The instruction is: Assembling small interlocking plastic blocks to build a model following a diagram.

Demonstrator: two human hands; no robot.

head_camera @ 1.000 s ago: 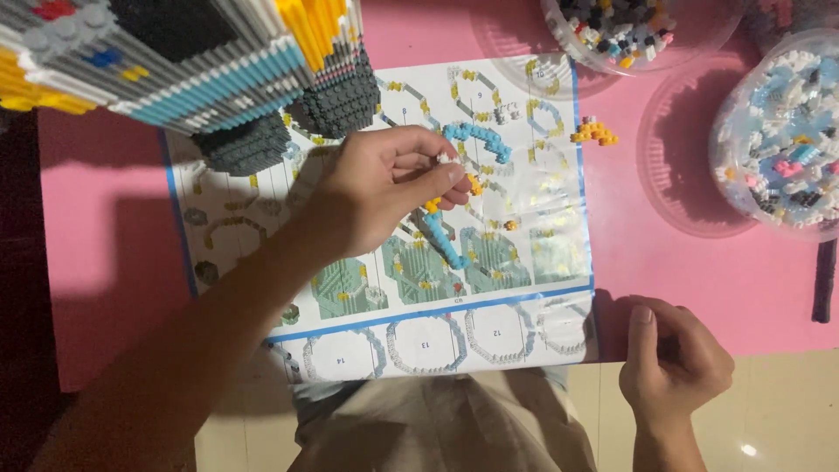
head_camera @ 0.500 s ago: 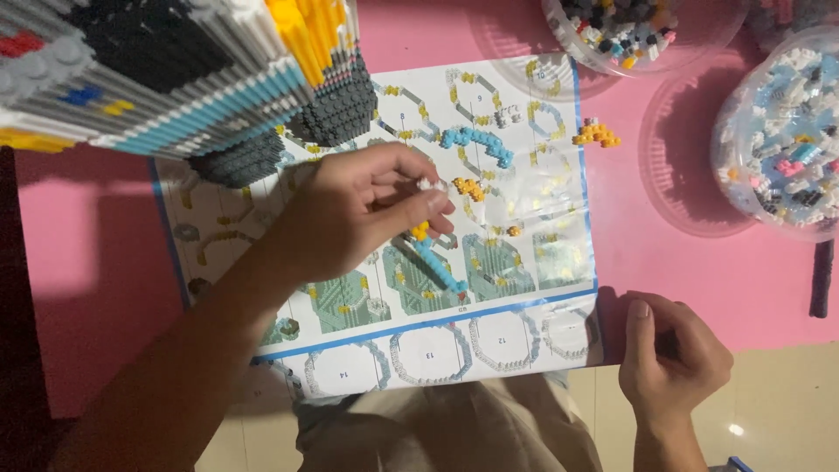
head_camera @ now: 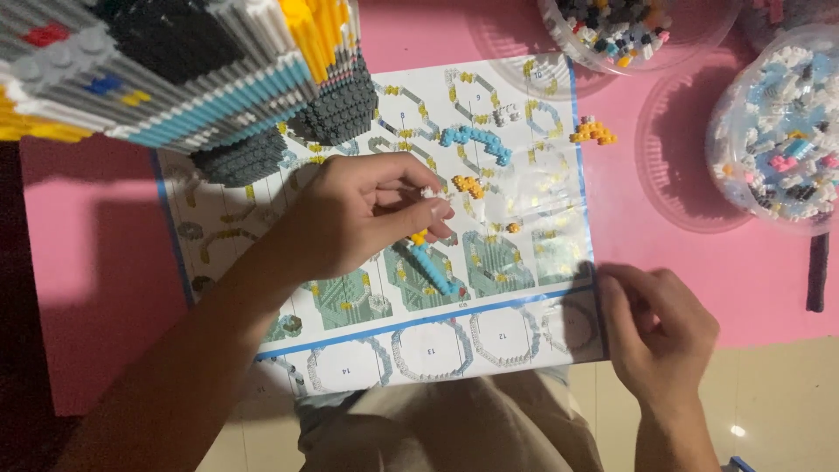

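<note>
A large brick model (head_camera: 175, 70), built in grey, black, blue and yellow layers, is already standing tall at the top left, so most of the build is looking done. Small sub-pieces are still lying loose on the instruction sheet (head_camera: 524, 262): a curved blue strip (head_camera: 476, 142), a yellow cluster (head_camera: 592, 132) at the sheet's right edge, and another yellow bit (head_camera: 468, 184) near the middle. Judging by that, some sections are still waiting to be joined.

The left hand (head_camera: 358, 214) is sitting over the sheet's middle, fingers pinched together on a small assembly (head_camera: 430, 249) of white, yellow and blue bricks; its blue tail is trailing down over the sheet. The right hand (head_camera: 660, 328) is pressing on the sheet's lower right corner, fingers curled, holding no brick.

The pink counter (head_camera: 96, 262) is carrying everything. Two clear tubs of loose bricks are sitting at the top right: a mixed one (head_camera: 612, 26) and a pale blue-white one (head_camera: 778, 122), with a clear lid (head_camera: 673, 166) lying between them. Pale floor tiles (head_camera: 786, 411) are showing below the counter edge; lighting is dim.
</note>
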